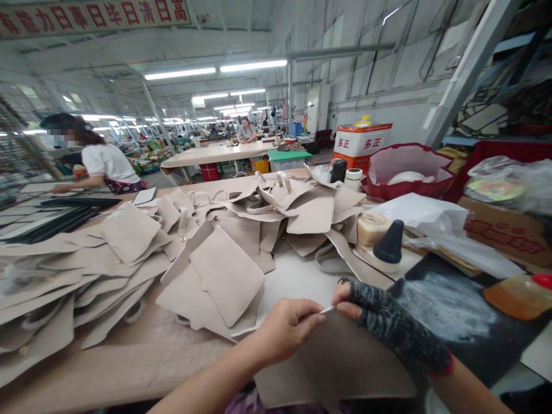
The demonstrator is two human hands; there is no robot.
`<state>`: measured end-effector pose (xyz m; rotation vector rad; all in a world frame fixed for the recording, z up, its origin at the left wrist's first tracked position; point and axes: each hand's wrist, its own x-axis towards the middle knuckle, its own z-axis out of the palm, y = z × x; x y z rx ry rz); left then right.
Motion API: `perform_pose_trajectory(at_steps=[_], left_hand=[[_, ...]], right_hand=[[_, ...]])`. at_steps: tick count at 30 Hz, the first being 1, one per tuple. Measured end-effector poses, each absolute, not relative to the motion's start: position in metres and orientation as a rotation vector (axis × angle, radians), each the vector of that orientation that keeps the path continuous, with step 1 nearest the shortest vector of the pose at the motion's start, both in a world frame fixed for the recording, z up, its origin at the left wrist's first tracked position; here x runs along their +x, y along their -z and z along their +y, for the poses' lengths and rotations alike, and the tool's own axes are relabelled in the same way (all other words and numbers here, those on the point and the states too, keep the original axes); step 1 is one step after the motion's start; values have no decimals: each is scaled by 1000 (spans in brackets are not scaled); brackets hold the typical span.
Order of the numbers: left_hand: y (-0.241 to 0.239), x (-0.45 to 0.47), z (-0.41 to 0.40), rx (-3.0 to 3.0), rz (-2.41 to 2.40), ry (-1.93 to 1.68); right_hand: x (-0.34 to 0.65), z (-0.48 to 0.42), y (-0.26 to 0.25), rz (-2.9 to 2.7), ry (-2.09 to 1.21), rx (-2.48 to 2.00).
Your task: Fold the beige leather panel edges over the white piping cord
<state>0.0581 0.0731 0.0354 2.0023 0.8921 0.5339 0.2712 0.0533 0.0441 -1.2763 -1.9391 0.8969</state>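
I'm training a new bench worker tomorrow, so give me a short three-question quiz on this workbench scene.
1. True or false: the right hand wears a dark knitted glove and the left hand is bare.
2. What do both hands pinch between them? A) a thin pale strip B) scissors C) a brush
3. Fill in: the basket beyond the pile of beige pieces is coloured ___.
Key: 1 true; 2 A; 3 red.
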Motion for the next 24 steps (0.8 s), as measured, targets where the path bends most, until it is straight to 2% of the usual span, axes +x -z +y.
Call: perform_pose_trajectory(at_steps=[7,11,16,18,22,24], left_hand=[[-36,62,67,2144,1017,-531],[-41,49,73,2089,1021,-353],[-47,33,71,2344,1164,-203],[-48,34,66,2476,1195,-177],[-52,47,56,2662,1175,-55],[-55,54,52,2724,1150,-39]], right_hand=[[266,47,-40,-1970,-800,-1281],[270,39,-41,-1922,-571,-1217],[282,34,-40,-1992,-346,-1204],[281,35,-38,-2083,-123,-1183],[261,32,-30,-2142,618,-1162],[248,29,-27,-2182,798,-1203]])
